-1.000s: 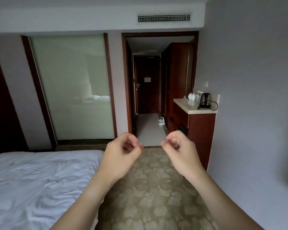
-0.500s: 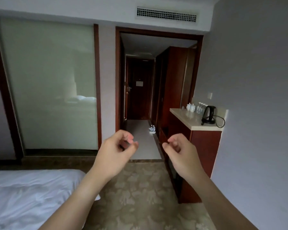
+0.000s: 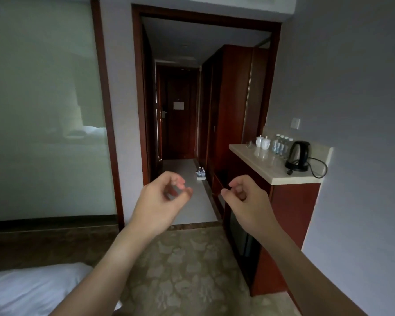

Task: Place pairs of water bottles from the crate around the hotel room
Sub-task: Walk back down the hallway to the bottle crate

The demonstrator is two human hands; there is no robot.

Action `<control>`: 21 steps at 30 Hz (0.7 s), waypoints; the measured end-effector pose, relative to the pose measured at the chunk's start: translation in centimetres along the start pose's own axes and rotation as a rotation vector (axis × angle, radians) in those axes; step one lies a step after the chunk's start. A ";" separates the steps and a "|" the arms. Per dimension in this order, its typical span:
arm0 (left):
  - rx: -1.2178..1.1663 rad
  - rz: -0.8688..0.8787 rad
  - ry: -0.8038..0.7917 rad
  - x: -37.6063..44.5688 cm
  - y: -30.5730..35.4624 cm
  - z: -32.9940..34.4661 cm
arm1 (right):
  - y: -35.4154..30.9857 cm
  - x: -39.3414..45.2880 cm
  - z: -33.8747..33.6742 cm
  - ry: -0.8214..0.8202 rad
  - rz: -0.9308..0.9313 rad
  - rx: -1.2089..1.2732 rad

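Note:
A small white crate (image 3: 201,176) holding several water bottles sits on the pale hallway floor, beyond the doorway, near the wardrobe. More water bottles (image 3: 281,144) stand in a row on the counter at the right, by the kettle. My left hand (image 3: 164,197) and my right hand (image 3: 244,197) are raised in front of me at chest height, side by side and apart. Both have loosely curled fingers and hold nothing. The crate lies far ahead of them, seen between the two hands.
A red-brown cabinet with a beige counter (image 3: 271,169) juts from the right wall, carrying a black kettle (image 3: 298,156) with its cord and white teapots (image 3: 262,142). The bed corner (image 3: 32,290) is at lower left. A frosted glass wall (image 3: 43,110) stands left of the doorway.
The view has moved forward towards the doorway: the counter and hallway are nearer, less of the bed shows. Both hands keep the same curled, raised pose.

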State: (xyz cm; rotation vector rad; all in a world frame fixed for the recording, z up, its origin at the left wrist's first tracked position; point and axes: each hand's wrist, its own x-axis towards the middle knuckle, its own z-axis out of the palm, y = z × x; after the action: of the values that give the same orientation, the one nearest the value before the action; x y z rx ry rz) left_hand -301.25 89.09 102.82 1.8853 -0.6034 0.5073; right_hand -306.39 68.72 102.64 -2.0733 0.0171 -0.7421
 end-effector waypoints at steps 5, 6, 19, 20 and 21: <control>0.048 0.031 -0.023 9.5 -5.5 4.2 | 5.8 10.7 3.5 -0.008 -0.018 0.034; 0.058 0.026 -0.020 11.9 -6.5 5.1 | 6.9 13.2 4.1 -0.019 -0.015 0.032; 0.077 -0.019 0.009 35.9 -21.9 13.2 | 17.7 40.3 13.6 -0.083 -0.041 0.007; 0.077 -0.017 0.004 37.7 -23.6 13.7 | 18.7 42.3 14.6 -0.080 -0.037 0.008; 0.073 -0.015 0.006 39.8 -25.4 14.2 | 19.8 44.4 15.7 -0.073 -0.034 0.008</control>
State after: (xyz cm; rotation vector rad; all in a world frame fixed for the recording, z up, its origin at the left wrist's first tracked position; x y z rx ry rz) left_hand -253.40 77.33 103.19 1.9554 -0.5732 0.5318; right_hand -256.82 56.35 103.20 -2.0961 -0.0622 -0.6852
